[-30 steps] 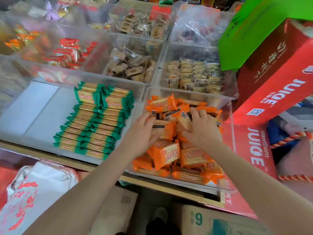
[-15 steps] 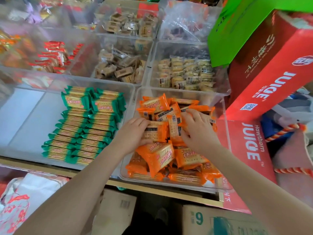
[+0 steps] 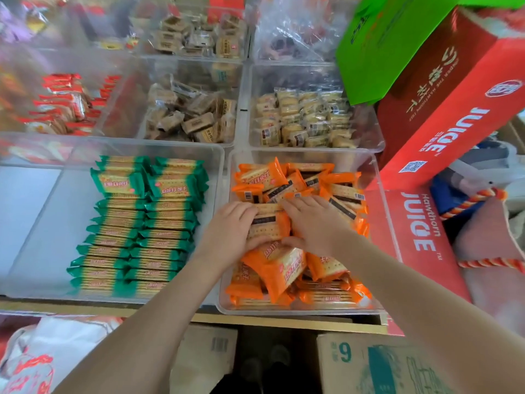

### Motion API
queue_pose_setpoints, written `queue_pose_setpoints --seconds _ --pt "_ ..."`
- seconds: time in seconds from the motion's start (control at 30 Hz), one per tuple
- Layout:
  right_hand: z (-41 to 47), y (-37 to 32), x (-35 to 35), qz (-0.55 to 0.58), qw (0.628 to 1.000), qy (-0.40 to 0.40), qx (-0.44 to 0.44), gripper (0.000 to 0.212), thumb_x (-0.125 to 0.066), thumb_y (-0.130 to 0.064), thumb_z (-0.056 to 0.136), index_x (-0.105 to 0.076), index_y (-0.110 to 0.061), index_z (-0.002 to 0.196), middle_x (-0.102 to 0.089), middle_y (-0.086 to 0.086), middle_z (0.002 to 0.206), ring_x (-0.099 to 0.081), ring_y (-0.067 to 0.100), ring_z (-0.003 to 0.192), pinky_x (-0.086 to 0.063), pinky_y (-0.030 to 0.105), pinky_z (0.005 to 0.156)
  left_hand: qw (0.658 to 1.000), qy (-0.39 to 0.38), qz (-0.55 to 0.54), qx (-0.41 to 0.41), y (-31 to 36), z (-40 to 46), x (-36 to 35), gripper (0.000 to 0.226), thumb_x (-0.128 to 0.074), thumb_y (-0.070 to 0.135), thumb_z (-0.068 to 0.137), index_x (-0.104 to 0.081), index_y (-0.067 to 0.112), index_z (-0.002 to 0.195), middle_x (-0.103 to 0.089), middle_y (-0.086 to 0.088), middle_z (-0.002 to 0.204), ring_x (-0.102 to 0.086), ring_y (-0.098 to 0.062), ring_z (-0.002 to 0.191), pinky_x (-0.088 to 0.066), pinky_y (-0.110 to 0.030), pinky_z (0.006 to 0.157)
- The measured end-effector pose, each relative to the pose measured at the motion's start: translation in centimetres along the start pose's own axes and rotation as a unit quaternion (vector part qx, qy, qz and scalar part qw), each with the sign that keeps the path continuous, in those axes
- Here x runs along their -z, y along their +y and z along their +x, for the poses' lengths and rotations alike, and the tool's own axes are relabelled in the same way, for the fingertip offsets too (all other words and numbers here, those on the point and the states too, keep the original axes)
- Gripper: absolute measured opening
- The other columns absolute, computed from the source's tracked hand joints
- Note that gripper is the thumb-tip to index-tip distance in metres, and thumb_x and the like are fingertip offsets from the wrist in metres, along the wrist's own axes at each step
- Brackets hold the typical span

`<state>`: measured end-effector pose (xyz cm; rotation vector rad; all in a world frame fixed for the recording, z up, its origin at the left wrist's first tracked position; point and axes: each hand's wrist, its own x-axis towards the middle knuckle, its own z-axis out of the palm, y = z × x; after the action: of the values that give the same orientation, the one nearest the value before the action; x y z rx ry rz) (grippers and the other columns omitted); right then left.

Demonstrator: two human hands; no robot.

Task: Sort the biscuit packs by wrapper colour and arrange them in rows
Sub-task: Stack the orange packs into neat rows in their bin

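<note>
Two rows of biscuit packs lie along the right side of the left bin. A loose heap of packs fills the right bin, just beside it. Both hands sit on the heap's middle, cartons to the right.

Right: red juice cartons, green box on top
Below: cardboard boxes
Behind: bins of brown-wrapped snacks

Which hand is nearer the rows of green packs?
Left. The left hand is at the near edge of the orange pile, just across the tray wall from the green packs. The right hand is farther right, over the pile's middle.
</note>
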<state>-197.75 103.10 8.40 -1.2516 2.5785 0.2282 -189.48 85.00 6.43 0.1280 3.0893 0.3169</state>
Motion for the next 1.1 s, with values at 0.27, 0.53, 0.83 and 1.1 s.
queue_pose_setpoints --seconds 0.27,0.53,0.83,1.1 --pt "-3.3 1.8 -0.4 -0.036 0.999 -0.018 0.009 0.065 -0.045 -0.037 0.093 -0.020 -0.015 0.148 -0.014 0.002 0.157 -0.008 0.021 0.145 -0.012 0.038 0.115 0.998 -0.047 0.033 0.019 0.6 0.2 0.0 0.082 -0.036 0.065 0.085 -0.019 0.015 0.148 -0.019 -0.002 0.155 -0.015 -0.018 0.142 -0.004 -0.033 0.116" --pt "-4.6 0.0 -1.4 0.124 0.991 0.059 -0.009 0.042 -0.038 -0.023 0.097 -0.040 -0.017 0.139 -0.035 0.000 0.148 -0.027 0.018 0.138 -0.023 0.034 0.111 0.994 -0.071 0.055 0.061 1.3 0.9 0.6 0.086 -0.050 0.067 0.079 -0.028 0.016 0.144 -0.031 0.000 0.148 -0.025 -0.019 0.136 -0.012 -0.034 0.113" --pt "3.7 2.0 3.2 0.194 0.974 0.113 -0.023 0.048 -0.040 -0.018 0.098 -0.030 -0.015 0.144 -0.025 0.004 0.153 -0.023 0.024 0.139 -0.028 0.039 0.112 0.987 -0.154 0.032 0.017 1.6 2.9 2.6 0.060 -0.067 0.051 0.075 -0.042 0.021 0.121 -0.050 0.002 0.119 -0.053 -0.018 0.103 -0.044 -0.030 0.077" --pt "9.2 1.2 2.9 0.078 0.996 0.052 -0.005 0.059 -0.052 -0.028 0.092 -0.027 -0.014 0.144 -0.032 0.007 0.147 -0.023 0.027 0.136 -0.024 0.040 0.112 0.995 -0.086 -0.023 -0.050 -1.2 2.0 3.8 0.058 -0.042 0.056 0.087 -0.049 0.018 0.130 -0.056 0.003 0.125 -0.052 -0.016 0.113 -0.038 -0.031 0.097"
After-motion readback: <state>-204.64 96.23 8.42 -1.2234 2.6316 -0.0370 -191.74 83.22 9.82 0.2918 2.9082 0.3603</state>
